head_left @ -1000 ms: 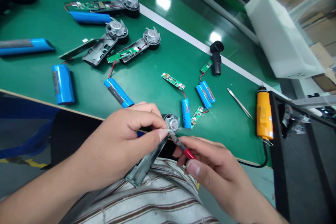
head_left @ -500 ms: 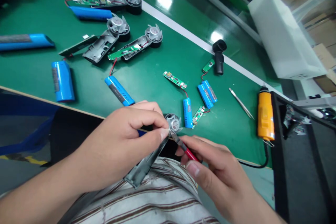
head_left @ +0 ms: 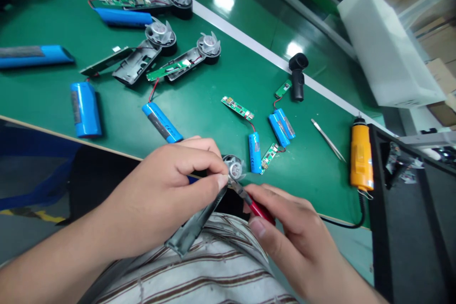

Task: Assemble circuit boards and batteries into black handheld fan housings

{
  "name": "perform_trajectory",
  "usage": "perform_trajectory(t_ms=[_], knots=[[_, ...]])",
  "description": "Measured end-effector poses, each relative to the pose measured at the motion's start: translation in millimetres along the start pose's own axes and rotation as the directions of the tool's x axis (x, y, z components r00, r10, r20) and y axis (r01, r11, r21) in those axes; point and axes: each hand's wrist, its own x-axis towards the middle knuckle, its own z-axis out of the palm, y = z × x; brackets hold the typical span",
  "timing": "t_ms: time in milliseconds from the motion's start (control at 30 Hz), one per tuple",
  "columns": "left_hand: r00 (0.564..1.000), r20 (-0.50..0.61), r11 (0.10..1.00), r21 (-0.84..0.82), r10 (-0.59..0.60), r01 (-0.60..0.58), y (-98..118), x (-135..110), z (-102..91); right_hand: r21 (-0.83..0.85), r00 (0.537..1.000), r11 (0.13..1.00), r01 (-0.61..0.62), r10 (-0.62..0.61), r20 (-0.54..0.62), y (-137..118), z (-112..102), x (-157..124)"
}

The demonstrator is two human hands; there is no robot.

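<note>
My left hand (head_left: 174, 190) is closed around a grey handheld-fan housing (head_left: 194, 228), which slants down over my lap with its silver fan wheel (head_left: 235, 169) at the upper end. Thumb and forefinger pinch at the base of the wheel; whatever small piece lies between them is hidden. In my right hand (head_left: 295, 232) is a pair of red-handled nippers (head_left: 259, 210). Their metal jaws touch the spot beside my left fingertips, just below the wheel. Whether the jaws are fully closed I cannot make out.
On the green table (head_left: 213, 80) lie several opened fans (head_left: 160, 35), blue battery packs (head_left: 162, 122) and wired circuit boards (head_left: 237, 108). Tweezers (head_left: 327, 140) and an orange power screwdriver (head_left: 361, 154) are at the right, near a black bin (head_left: 402, 228). A black fan part (head_left: 298, 78) stands farther back.
The fan housing has tilted and shifted very slightly left and down. The nippers' handles have come a little more into sight in my right hand; the jaws stay at the wheel's base.
</note>
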Motion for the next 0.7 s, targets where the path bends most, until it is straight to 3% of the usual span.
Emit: perform_trajectory(t_ms=[167,300,367,467,567,633,700], knots=[[1.0,-0.009,1.0,0.001,-0.004,0.004,2.1,0.2,0.8,-0.001,1.0,1.0,0.014,-0.014,0.013,1.5,2.0,0.9],[1.0,0.005,1.0,0.021,0.014,-0.014,-1.8,1.8,1.5,0.02,0.998,0.998,-0.057,0.057,0.018,2.8,-7.5,-6.3],[0.998,-0.012,0.998,0.04,0.058,-0.057,-5.9,0.7,2.5,-0.029,0.996,0.996,-0.083,0.082,-0.035,8.0,-20.3,-10.1],[0.988,-0.052,0.985,0.103,0.144,-0.138,-11.3,-3.8,6.4,-0.207,0.973,0.972,-0.114,0.067,-0.223,29.4,-44.6,-9.0],[0.973,-0.084,0.953,0.238,0.214,-0.189,-13.9,-8.7,12.8,-0.416,0.883,0.875,-0.246,0.025,-0.469,62.2,-64.8,2.4],[0.954,-0.137,0.929,0.302,0.266,-0.215,-14.8,-10.7,16.4,-0.527,0.794,0.784,-0.329,-0.073,-0.603,79.0,-71.4,13.0],[0.928,-0.207,0.916,0.327,0.309,-0.232,-15.8,-11.7,18.4,-0.578,0.714,0.744,-0.336,-0.199,-0.671,83.4,-70.9,24.4]])
